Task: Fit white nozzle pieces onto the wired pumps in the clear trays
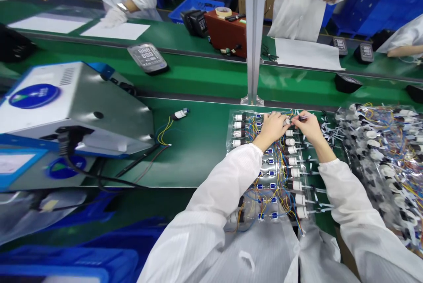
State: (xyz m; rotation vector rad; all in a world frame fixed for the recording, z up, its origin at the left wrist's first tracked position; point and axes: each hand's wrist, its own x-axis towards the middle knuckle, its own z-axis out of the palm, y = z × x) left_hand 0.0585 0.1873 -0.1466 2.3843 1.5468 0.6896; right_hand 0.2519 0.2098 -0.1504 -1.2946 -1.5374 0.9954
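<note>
A clear plastic tray (pixel 231 133) lies on the green bench in front of me, filled with rows of small white cylindrical parts (pixel 295 172) with yellow, blue and red wires. My left hand (pixel 272 128) rests at the tray's far end, fingers curled round one of the white parts (pixel 287 121). My right hand (pixel 307 125) is just beside it, fingers pinched on a thin tool or lead (pixel 306 117) that I cannot make out. Both hands touch near the same part.
A stack of similar wired trays (pixel 380 150) sits at right. A grey and blue machine (pixel 72 106) with black cables stands at left, a loose wired part (pixel 180 114) beside it. A metal post (pixel 254 31) rises behind the tray. Other people in white coats work across the conveyor.
</note>
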